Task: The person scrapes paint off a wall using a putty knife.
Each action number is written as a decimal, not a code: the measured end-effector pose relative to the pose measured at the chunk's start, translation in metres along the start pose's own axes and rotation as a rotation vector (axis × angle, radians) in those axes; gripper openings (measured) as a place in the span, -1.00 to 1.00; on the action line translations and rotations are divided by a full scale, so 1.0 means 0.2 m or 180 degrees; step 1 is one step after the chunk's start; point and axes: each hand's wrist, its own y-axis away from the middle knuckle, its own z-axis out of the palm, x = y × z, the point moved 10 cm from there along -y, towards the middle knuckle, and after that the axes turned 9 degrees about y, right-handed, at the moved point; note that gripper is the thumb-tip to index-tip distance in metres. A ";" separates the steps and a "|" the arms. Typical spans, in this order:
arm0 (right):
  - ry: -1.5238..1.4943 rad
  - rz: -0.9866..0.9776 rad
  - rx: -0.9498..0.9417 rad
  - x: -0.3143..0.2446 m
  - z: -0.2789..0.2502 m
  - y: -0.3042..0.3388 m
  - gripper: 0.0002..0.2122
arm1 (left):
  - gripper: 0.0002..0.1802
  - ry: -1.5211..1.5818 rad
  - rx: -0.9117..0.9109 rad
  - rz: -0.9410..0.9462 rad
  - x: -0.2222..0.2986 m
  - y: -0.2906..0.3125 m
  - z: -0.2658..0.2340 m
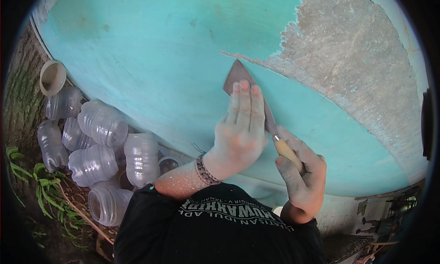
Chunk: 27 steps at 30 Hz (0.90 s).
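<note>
A scraper (250,97) with a flat, dark metal blade and a pale wooden handle lies against a large curved surface painted turquoise (151,58). The right hand (302,177) grips the wooden handle low down, its fingers (286,170) wrapped tight around it, so that only a short length of wood shows above the fist. The left hand (240,126) lies flat on the blade, its fingers (245,101) straight and held together, their tips reaching up near the blade's broad end. That end sits right at the ragged border where the turquoise coat stops and a bare, grey-brown rough patch (348,48) begins; the patch spreads over the upper right of the surface. Both hands and the left forearm are dusted with pale powder, and a braided band (204,170) circles the left wrist. The person's black shirt (206,227) fills the lower middle of the view. To the left, at the foot of the painted surface, a heap of clear ribbed plastic bottles (103,145) lies on the ground, with a pale open-mouthed container (52,76) above them and green fern fronds (43,190) beside them.
</note>
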 end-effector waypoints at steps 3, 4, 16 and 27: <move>0.0028 0.0028 0.0054 0.00 -0.02 0.00 -0.56 | -0.35 0.0229 0.0255 -0.0358 -0.05 -0.01 -0.03; 0.0032 0.0317 -0.0143 0.04 0.00 0.01 -0.56 | -0.35 0.0253 0.0248 -0.0308 -0.03 -0.02 -0.02; -0.0018 0.0321 0.0095 0.05 -0.12 0.06 -0.58 | -0.38 0.0018 0.0361 -0.0085 0.10 -0.06 0.00; 0.0260 0.0527 -0.0237 0.11 -0.13 0.15 -0.57 | -0.39 0.0284 0.0461 -0.0263 0.12 -0.02 0.03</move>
